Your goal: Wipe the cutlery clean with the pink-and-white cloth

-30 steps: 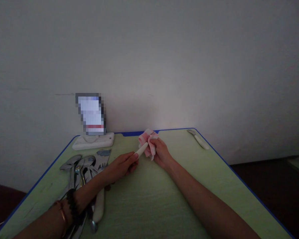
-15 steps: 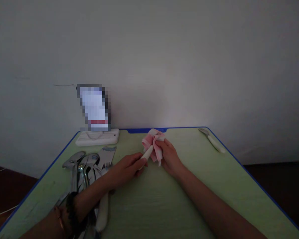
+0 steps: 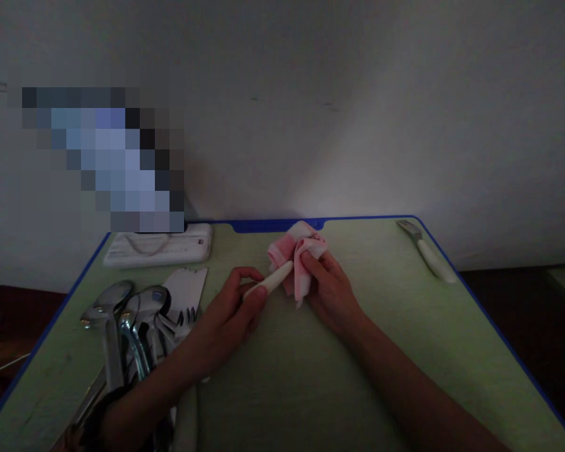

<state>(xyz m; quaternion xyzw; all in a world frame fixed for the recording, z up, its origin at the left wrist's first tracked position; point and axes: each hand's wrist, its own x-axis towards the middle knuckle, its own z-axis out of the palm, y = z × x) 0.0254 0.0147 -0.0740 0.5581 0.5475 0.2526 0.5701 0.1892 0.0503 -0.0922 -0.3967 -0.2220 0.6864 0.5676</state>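
My left hand (image 3: 238, 307) is closed around the white handle (image 3: 275, 278) of a utensil, held at a slant over the middle of the table. The utensil's other end goes into a pink and white cloth (image 3: 287, 248), so its kind is hidden. Folded over that end, the cloth is pinched in my right hand (image 3: 332, 285), thumb on top. Under and beside my left forearm lies a pile of metal spoons (image 3: 150, 301) and a fork (image 3: 187, 319) with its tines pointing away from me.
A fork with a white handle (image 3: 433, 260) lies at the far right of the green table (image 3: 282, 389). At the back left, a white stand (image 3: 160, 245) carries a blurred-out screen (image 3: 117, 163). A plain wall (image 3: 282, 113) rises behind the table's blue edge.
The view has shifted closer to the table and tilted a little. Both hands still hold the utensil and cloth; the left fingers have shifted on the handle.
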